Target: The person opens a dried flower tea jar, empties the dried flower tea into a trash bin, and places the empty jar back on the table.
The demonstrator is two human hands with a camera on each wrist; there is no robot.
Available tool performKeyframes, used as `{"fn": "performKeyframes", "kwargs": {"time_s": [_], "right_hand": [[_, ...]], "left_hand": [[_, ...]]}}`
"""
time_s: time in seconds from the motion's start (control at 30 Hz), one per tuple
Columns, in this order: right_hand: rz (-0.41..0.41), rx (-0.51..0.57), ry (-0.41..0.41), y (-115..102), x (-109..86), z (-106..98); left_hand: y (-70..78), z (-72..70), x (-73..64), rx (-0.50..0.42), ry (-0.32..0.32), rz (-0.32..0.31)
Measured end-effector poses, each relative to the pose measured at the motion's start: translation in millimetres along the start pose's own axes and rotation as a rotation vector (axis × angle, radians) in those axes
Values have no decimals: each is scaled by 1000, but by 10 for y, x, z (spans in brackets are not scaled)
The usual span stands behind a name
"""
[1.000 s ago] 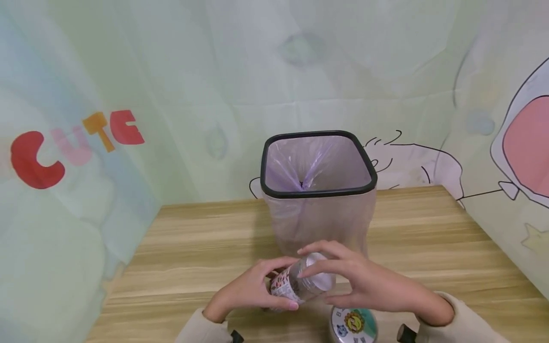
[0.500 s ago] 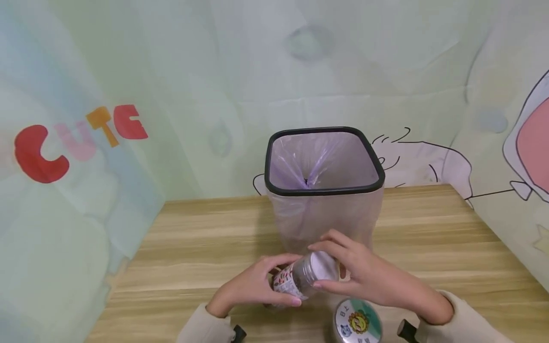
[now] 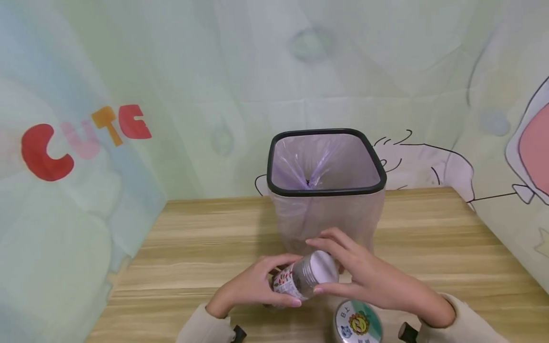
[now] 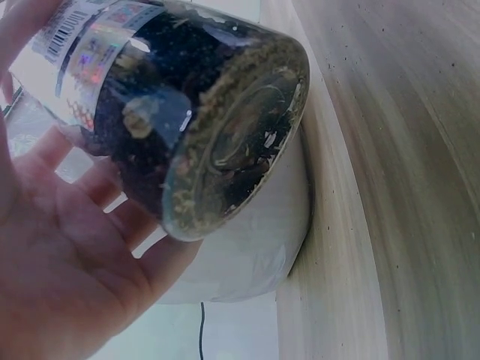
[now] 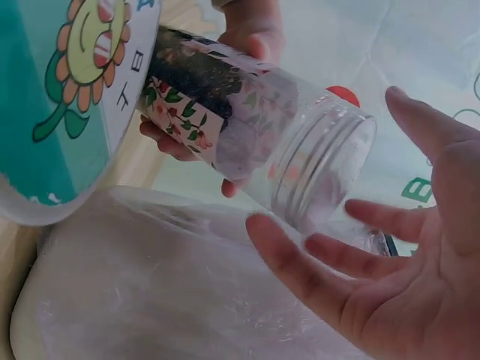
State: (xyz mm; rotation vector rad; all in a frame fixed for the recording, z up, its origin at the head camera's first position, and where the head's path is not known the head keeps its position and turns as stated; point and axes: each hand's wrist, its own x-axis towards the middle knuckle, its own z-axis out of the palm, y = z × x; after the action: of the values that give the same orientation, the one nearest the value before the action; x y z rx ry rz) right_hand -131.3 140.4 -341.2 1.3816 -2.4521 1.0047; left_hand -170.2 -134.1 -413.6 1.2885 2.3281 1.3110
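A clear jar with a floral label and dark dried bits inside lies tilted in my left hand, its ridged whitish end pointing up to the right. In the left wrist view its round base faces the camera, the fingers curled round the far side. My right hand hovers round the ridged end with fingers spread and bent. The right wrist view shows those fingers apart from each other, close to the jar's clear end.
A bin with a black rim and a pale purple liner stands just beyond the hands on the wooden table. Near the front, below the right hand, sits a round container with a sunflower lid. Printed cloth hangs behind.
The right hand's fingers have drawn from over the jar's ridged end to around its right side. The jar has turned slightly, so its whitish end shows more. The head view has shifted a little.
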Motion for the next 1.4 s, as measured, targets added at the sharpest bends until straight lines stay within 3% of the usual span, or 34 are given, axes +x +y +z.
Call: {"fn": "performKeyframes", "kwargs": {"time_s": [0.13,0.37,0.63,0.97,1.23,1.4], "right_hand": [[28,35,6,25,-3,41],[-88,82,-9,71,1,2],[-188,68,-48,77,-14,-42],[-33,-35,10,29,-43,-8],[-51,50,8,73,-51,-1],[-80,30,-1,89,-90,-27]], "left_hand": [[12,5,3,-8,-1,-13],[18,1,2,-5,6,-39],[-5,10,23,-6,4,-1],[-6,31,31,19,-2,15],[6,30,26,6,-4,-9],[15,31,32,2,-2,-20]]}}
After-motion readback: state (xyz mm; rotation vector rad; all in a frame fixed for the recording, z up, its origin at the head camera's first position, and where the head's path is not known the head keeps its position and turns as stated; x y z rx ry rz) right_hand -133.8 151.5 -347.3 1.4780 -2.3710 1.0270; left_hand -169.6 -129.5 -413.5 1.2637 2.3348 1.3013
